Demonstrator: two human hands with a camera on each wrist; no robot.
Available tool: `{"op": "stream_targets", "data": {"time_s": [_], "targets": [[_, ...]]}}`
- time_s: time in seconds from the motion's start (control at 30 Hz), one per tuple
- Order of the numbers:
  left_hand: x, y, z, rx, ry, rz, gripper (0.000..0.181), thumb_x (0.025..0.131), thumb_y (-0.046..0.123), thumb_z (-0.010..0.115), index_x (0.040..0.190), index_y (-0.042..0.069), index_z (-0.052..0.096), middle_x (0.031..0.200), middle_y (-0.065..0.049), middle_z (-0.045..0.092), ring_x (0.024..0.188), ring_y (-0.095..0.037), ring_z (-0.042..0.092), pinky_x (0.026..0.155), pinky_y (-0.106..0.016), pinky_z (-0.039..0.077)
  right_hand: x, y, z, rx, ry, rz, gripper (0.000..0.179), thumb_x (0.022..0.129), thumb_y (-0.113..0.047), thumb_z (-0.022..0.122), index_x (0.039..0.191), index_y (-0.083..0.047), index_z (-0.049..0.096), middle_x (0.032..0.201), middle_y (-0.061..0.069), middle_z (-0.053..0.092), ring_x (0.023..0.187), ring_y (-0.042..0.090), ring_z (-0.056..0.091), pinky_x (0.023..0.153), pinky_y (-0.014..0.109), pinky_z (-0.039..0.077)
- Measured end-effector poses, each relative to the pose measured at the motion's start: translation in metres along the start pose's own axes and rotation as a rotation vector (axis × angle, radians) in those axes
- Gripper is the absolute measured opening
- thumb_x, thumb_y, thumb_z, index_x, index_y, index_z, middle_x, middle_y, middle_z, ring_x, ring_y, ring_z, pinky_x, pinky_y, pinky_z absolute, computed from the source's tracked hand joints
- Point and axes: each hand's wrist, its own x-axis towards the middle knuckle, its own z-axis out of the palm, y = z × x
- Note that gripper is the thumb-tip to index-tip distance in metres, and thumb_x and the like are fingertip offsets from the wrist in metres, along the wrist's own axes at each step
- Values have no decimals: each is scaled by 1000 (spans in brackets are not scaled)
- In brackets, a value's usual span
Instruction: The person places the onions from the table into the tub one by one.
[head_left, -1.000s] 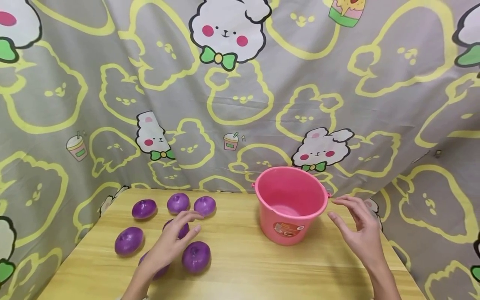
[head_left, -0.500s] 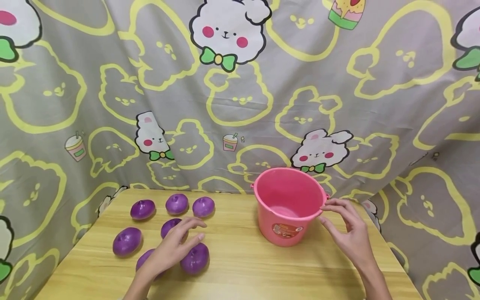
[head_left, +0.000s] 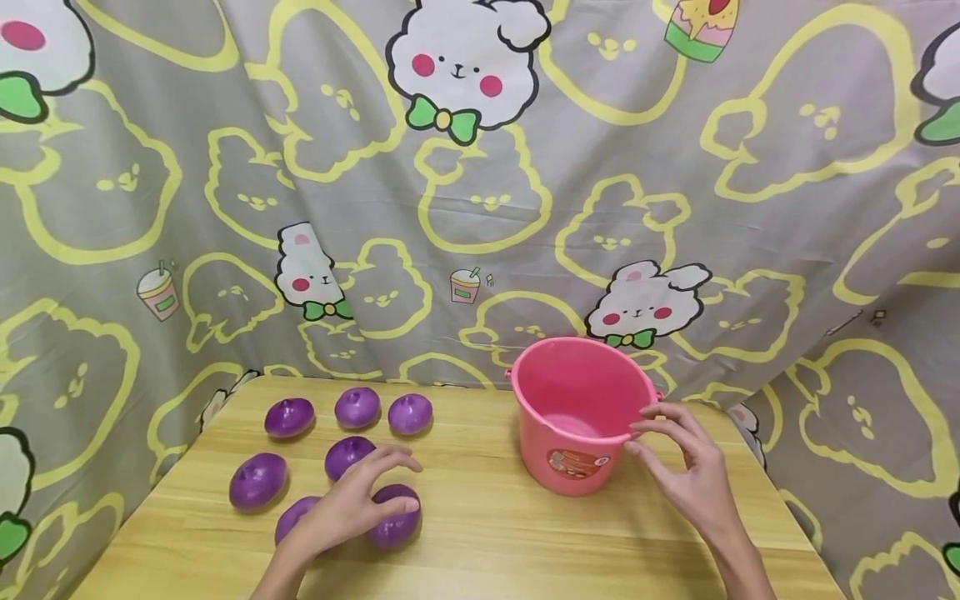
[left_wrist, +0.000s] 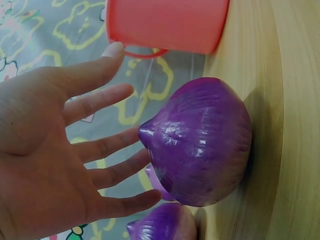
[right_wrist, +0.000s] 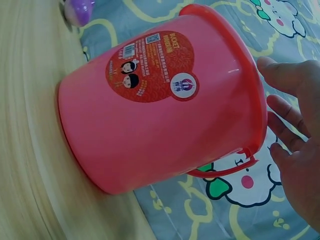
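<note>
My left hand point(head_left: 360, 504) hovers over the nearest purple onion point(head_left: 395, 529), its fingers spread and gently bent. In the left wrist view that onion point(left_wrist: 200, 142) sits on the table with its pointed tip toward the fingers, which have not closed round it. A pink bucket point(head_left: 573, 458) stands upright at the right, with no onions visible inside. My right hand point(head_left: 686, 467) is at the bucket's right rim, thumb in front and fingertips over the edge. In the right wrist view the thumb and loosely bent fingers lie right at the rim of the bucket point(right_wrist: 165, 135).
Several more purple onions, such as one at the far left point(head_left: 258, 482) and one at the back point(head_left: 357, 407), lie on the left of the wooden table point(head_left: 487, 533). A patterned grey curtain point(head_left: 487, 250) hangs behind the table. The bucket's handle point(right_wrist: 225, 170) hangs down.
My right hand has moved left to the bucket's rim. My left hand has lowered and shifted slightly right, over the nearest onion. Bucket and onions have stayed in place.
</note>
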Motion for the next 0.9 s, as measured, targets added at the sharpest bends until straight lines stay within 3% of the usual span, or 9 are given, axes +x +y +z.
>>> {"op": "stream_targets", "data": {"time_s": [0.2, 0.47, 0.7, 0.9], "targets": [[5, 1, 3, -11, -54, 50, 33, 93, 36, 76, 123, 26, 65, 132, 0, 62, 124, -32, 59, 99, -54, 52, -4, 2, 0, -32, 20, -35, 44, 69, 23, 82, 104, -3, 76, 117, 14, 62, 116, 19, 56, 111, 24, 43], [1, -3, 3, 26, -5, 112, 37, 87, 22, 83, 120, 23, 66, 126, 3, 64, 117, -25, 62, 96, -46, 56, -1, 2, 10, -57, -13, 22, 39, 71, 14, 87, 103, -6, 77, 115, 12, 62, 115, 22, 54, 108, 20, 42], [0, -5, 4, -17, -64, 99, 37, 88, 25, 82, 121, 28, 64, 125, 3, 65, 117, -21, 62, 97, -43, 55, -1, -1, 12, -101, -26, 26, 41, 70, 8, 90, 102, -13, 76, 113, 6, 63, 116, 16, 53, 112, 21, 39], [0, -7, 4, -39, -111, 106, 37, 88, 30, 82, 121, 26, 65, 124, 1, 67, 117, -23, 63, 98, -40, 55, -2, -3, 14, -70, -39, 15, 39, 71, 9, 89, 100, -13, 75, 112, 6, 62, 116, 16, 54, 111, 22, 42]]}}
